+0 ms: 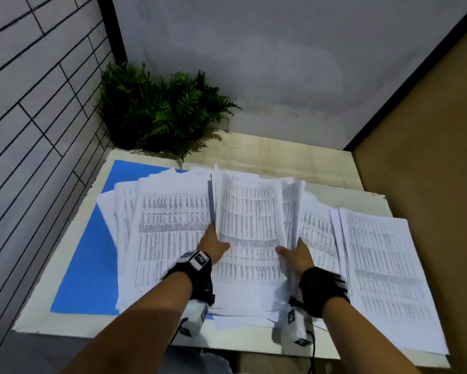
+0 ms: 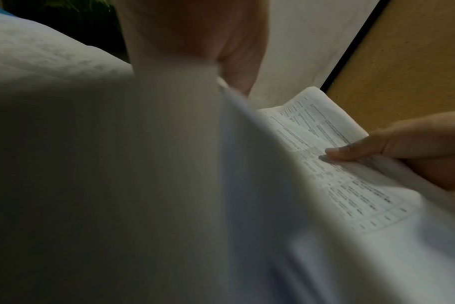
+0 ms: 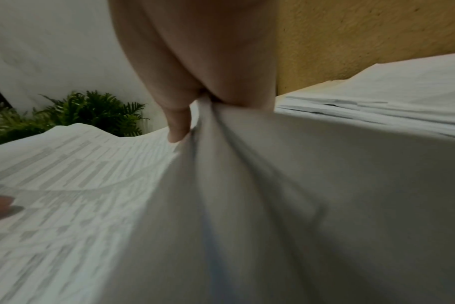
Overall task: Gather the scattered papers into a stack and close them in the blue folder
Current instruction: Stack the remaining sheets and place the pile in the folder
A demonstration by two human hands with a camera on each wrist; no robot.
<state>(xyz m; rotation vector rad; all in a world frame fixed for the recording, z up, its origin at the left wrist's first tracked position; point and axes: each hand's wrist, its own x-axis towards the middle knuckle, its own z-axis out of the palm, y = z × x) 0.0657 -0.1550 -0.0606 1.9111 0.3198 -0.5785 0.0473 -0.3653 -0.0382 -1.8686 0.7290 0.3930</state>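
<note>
White printed papers lie fanned over the desk and over the open blue folder (image 1: 92,255), whose left half shows. Both hands hold one bundle of sheets (image 1: 250,228) in the middle, bowed upward into a trough. My left hand (image 1: 213,245) grips its left edge, thumb on top. My right hand (image 1: 294,253) pinches its right edge; in the right wrist view the thumb and fingers (image 3: 179,127) squeeze the sheets (image 3: 221,164) together. The left wrist view shows the printed bundle (image 2: 338,164) with the right hand's thumb (image 2: 351,152) on it. More papers (image 1: 383,265) lie flat at the right.
A green fern plant (image 1: 159,112) stands at the desk's back left corner. A tiled wall runs along the left, a grey wall behind, and a tan panel (image 1: 429,130) on the right. The white desk's front edge (image 1: 119,338) is near my forearms.
</note>
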